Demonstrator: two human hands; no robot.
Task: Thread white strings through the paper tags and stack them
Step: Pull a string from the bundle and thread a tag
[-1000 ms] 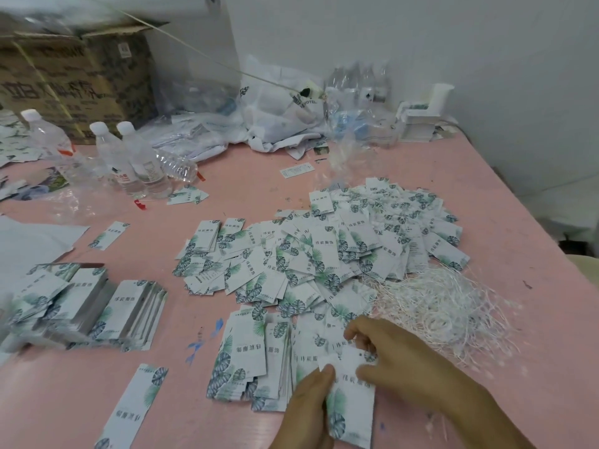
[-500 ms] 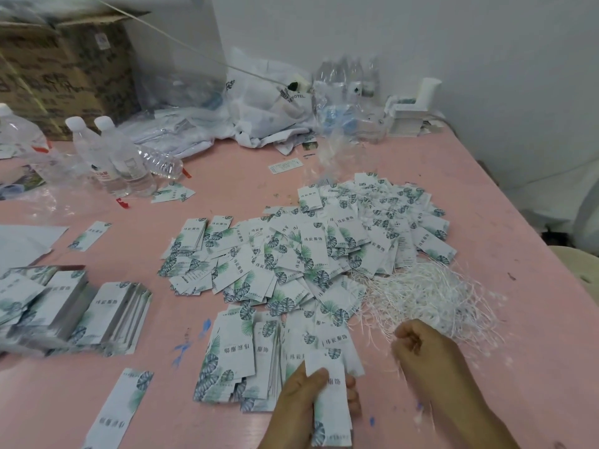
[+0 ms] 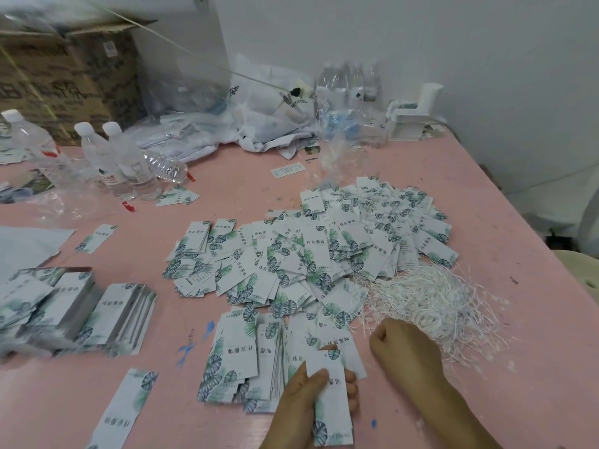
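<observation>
My left hand [image 3: 303,403] grips one white paper tag [image 3: 332,406] with a green leaf print, upright near the table's front edge. My right hand [image 3: 405,351] lies at the near edge of the tangled pile of white strings [image 3: 434,299], its fingers curled and pinching at strands there. A fanned row of tags [image 3: 240,351] lies just left of my left hand. Beyond it spreads a big loose heap of tags [image 3: 317,251]. Neat stacks of tags [image 3: 81,312] sit at the left.
A single tag [image 3: 126,413] lies at the front left. Water bottles [image 3: 120,163], plastic bags [image 3: 269,115] and a cardboard box [image 3: 64,79] crowd the back of the pink table [image 3: 534,367]. A white holder [image 3: 411,118] stands at the back right.
My right hand left the tag and moved right to the string pile, then drew back to its near edge. My left hand keeps its hold on the tag.
</observation>
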